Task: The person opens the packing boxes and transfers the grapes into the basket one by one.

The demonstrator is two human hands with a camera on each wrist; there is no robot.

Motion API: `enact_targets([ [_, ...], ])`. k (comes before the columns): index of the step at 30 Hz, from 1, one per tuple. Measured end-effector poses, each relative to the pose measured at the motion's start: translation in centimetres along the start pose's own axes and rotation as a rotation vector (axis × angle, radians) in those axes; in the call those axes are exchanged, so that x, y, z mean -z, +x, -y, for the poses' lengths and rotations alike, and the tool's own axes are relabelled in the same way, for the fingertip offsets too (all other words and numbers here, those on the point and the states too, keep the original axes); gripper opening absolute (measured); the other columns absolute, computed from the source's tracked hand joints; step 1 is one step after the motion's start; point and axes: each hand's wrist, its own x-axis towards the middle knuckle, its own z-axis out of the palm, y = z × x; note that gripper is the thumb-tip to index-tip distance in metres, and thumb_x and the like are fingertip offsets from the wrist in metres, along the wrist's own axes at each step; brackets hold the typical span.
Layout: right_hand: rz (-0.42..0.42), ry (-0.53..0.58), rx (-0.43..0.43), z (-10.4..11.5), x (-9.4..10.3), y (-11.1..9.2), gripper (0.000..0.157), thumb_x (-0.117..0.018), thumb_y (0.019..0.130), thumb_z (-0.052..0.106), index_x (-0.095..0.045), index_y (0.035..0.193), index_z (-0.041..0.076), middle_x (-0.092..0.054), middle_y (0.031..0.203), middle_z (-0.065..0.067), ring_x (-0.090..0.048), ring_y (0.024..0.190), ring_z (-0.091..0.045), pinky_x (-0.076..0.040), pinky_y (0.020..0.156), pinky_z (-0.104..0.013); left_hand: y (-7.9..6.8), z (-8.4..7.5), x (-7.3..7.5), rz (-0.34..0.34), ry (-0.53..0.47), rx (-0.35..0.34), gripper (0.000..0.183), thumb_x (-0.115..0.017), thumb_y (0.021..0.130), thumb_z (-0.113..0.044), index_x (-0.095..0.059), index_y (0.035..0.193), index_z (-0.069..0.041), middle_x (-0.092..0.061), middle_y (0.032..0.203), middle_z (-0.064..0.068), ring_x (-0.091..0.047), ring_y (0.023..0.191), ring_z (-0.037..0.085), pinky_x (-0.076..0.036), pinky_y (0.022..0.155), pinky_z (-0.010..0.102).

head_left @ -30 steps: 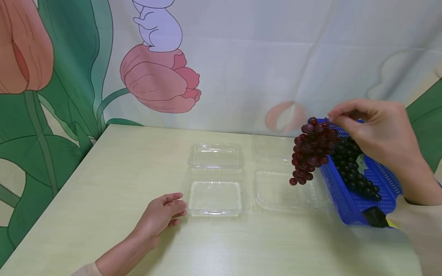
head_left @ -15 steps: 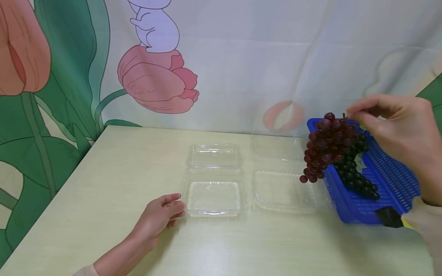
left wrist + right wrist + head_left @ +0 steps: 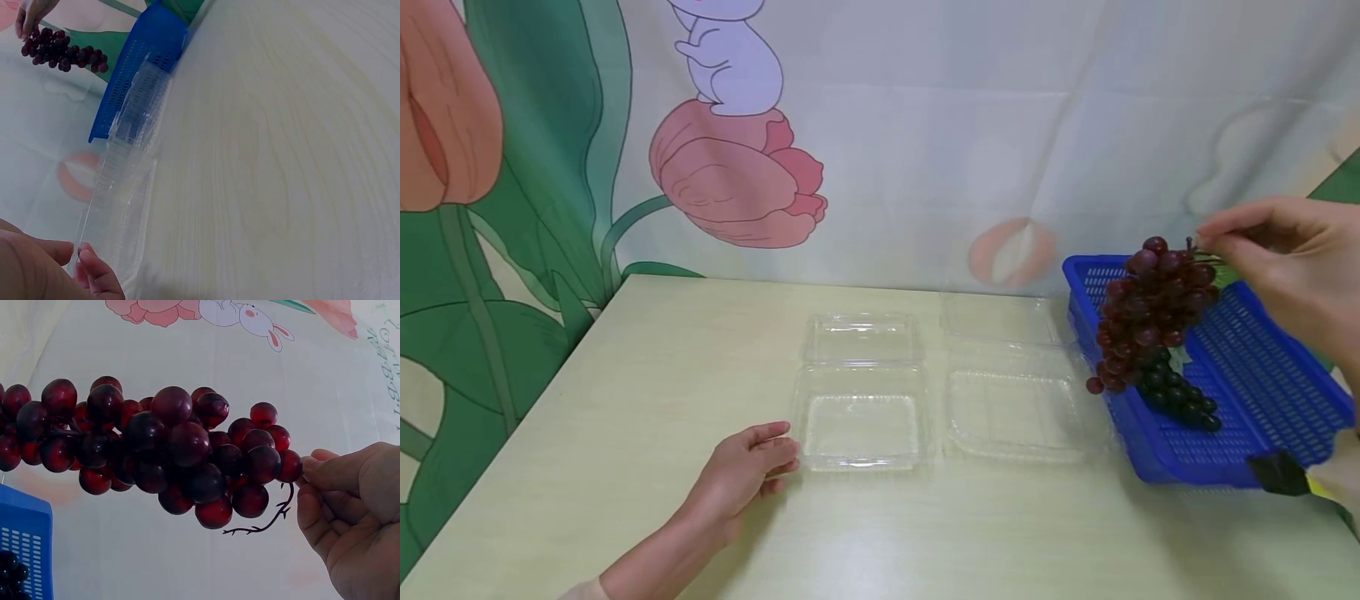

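Observation:
My right hand (image 3: 1300, 258) pinches the stem of a bunch of red grapes (image 3: 1150, 308), which hangs over the left part of a blue basket (image 3: 1262, 367). In the right wrist view, the red grapes (image 3: 187, 444) stretch away from the thumb and fingertips, with a bare dark twig (image 3: 275, 515) curling below. Dark green grapes (image 3: 1176, 396) lie in the basket, partly hidden behind the red ones. At the left edge of an open clear plastic clamshell container (image 3: 861, 425), my left hand (image 3: 745, 475) holds the rim between thumb and fingers, as the left wrist view shows.
A second open clear clamshell container (image 3: 1015, 417) lies between the first one and the blue basket. A black piece (image 3: 1277, 472) is at the basket's front edge. Behind the pale wooden table (image 3: 625, 400) hangs a printed cloth (image 3: 895, 150).
My right hand has moved right with the red grapes, from left of the basket to over it. More of the basket shows now. The left hand stays at the container's edge.

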Motion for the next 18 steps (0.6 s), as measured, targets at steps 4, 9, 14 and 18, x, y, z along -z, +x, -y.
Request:
enact_targets([
  [4, -0.03, 0.036, 0.047, -0.4, 0.4, 0.2, 0.018, -0.06, 0.096, -0.016, -0.075, 0.097, -0.007, -0.054, 0.087, 0.042, -0.054, 0.079, 0.019, -0.04, 0.073, 0.001, 0.0, 0.1, 0.1, -0.001, -0.004, 0.003, 0.048, -0.064, 0.103, -0.013, -0.049, 0.146, 0.003, -0.058, 0.138, 0.021, -0.066, 0.105, 0.022, -0.055, 0.074, 0.026],
  [9, -0.076, 0.126, 0.071, -1.1, 0.9, 0.3, 0.058, -0.06, 0.094, -0.019, -0.068, 0.089, 0.038, -0.06, 0.085, 0.038, -0.056, 0.074, 0.015, -0.042, 0.07, 0.0, 0.1, 0.1, 0.2, -0.005, -0.014, 0.009, 0.049, -0.064, 0.103, -0.013, -0.049, 0.146, 0.003, -0.062, 0.129, 0.017, -0.066, 0.105, 0.022, -0.055, 0.074, 0.026],
  [14, -0.126, 0.131, 0.072, -2.1, 1.3, 0.3, 0.065, -0.06, 0.096, -0.016, -0.063, 0.087, 0.048, -0.059, 0.084, 0.039, -0.054, 0.07, 0.014, -0.039, 0.065, -0.001, 0.0, 0.1, 0.2, -0.002, -0.018, 0.011, 0.048, -0.064, 0.103, -0.014, -0.049, 0.146, 0.003, -0.063, 0.124, 0.015, -0.066, 0.105, 0.021, -0.055, 0.075, 0.026],
  [18, -0.149, 0.11, 0.049, -2.9, 1.8, 0.1, 0.066, -0.058, 0.098, -0.015, -0.061, 0.086, 0.05, -0.056, 0.083, 0.041, -0.049, 0.068, 0.015, -0.036, 0.063, -0.001, 0.1, 0.1, 0.2, -0.003, -0.016, 0.014, 0.048, -0.064, 0.103, -0.014, -0.049, 0.146, 0.003, -0.062, 0.124, 0.015, -0.066, 0.105, 0.021, -0.055, 0.075, 0.026],
])
